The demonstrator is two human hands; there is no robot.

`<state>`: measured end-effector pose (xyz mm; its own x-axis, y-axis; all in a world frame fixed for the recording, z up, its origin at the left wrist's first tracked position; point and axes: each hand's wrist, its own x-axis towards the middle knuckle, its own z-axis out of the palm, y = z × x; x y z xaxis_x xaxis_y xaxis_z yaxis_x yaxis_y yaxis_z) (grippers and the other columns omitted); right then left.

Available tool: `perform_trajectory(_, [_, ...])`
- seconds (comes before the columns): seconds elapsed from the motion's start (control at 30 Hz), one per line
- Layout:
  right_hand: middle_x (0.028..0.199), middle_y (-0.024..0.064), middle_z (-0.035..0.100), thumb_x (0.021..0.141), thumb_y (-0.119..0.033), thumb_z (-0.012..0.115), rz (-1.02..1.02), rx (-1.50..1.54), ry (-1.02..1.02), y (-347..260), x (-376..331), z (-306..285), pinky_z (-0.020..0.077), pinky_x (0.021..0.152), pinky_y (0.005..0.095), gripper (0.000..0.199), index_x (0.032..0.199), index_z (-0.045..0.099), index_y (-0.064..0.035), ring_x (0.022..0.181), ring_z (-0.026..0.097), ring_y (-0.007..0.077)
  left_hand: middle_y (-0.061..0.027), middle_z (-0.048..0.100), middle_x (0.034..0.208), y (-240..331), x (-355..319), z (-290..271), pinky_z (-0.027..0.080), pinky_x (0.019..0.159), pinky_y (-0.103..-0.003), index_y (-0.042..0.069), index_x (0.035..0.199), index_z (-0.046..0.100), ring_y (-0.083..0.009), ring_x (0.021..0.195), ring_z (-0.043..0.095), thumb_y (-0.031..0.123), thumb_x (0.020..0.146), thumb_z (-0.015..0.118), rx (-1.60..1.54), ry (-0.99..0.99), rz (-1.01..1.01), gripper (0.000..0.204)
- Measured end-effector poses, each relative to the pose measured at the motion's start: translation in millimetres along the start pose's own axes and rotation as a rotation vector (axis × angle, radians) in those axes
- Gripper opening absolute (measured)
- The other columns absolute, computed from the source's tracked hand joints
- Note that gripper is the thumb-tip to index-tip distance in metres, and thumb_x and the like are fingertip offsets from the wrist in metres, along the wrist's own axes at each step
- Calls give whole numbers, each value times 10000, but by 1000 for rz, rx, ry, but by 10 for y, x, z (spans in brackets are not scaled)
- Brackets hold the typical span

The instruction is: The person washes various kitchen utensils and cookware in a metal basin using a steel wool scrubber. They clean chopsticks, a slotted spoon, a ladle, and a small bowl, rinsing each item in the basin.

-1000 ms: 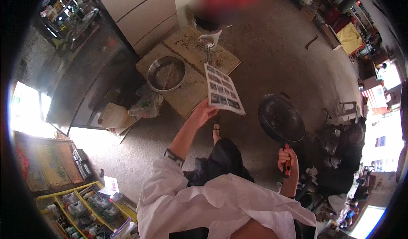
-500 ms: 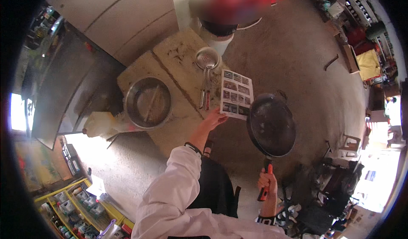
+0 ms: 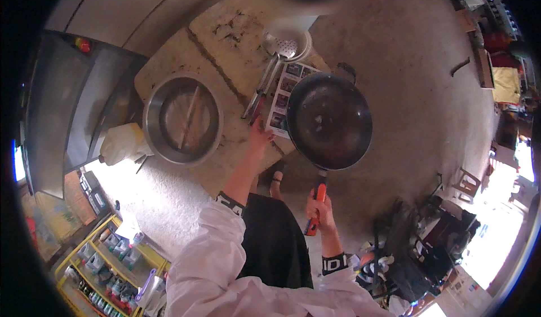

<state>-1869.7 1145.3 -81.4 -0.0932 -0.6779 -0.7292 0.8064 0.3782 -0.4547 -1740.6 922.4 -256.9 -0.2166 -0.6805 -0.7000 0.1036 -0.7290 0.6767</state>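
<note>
White sleeves [image 3: 208,249], 2 black-and-white wristbands [image 3: 333,264], black legwear [image 3: 273,235].

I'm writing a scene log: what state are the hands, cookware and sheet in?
Black pan: held, inside facing the camera.
Right hand: gripping its handle.
Sheet: unfolded, partly hidden by the pan.
Left hand: at the sheet's lower edge, grip unclear.
Metal basin: upright, open.
Skimmer: lying, perforated head uncovered.

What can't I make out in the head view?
Head view:
Printed sheet: right part hidden behind the pan; its pictures are too small to read.
Left hand: too blurred to tell whether its fingertips touch the red handle.
Top edge: a blurred patch hides what's there.
Yellow shelf: cut off by the lower edge.
</note>
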Motion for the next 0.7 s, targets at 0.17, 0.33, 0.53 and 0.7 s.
perform_trajectory(0.17, [575,-22,395,771,-51,553,-17,32,5,328,281,262,337,407,238,225,966,442,-81,418,382,92,-112,608,892,-93,64,-259,529,590,-309,72,1287,359,-209,690,631,-31,791,580,12,76,49,553])
perform_trajectory(0.33, [585,49,483,763,8,564,-38,-15,-13,755,665,383,451,451,283,213,912,422,-46,456,513,161,-105,631,911,-45,-25,-502,538,642,-320,26,1187,448,-220,768,653,44,828,590,181,-34,-133,386])
perform_trajectory(0.53, [638,79,546,779,-11,570,-26,-240,-6,947,929,448,496,522,301,166,863,429,-35,541,579,177,-115,634,896,124,-577,-688,543,634,-320,-20,1134,510,-212,752,658,77,824,600,118,15,-205,337])
perform_trajectory(0.7, [705,74,596,804,-87,629,35,-400,13,933,969,577,507,569,296,165,877,492,-30,597,609,170,-98,622,862,3,-1233,-1069,524,601,-314,16,1121,520,-177,691,618,96,851,562,263,176,-145,284])
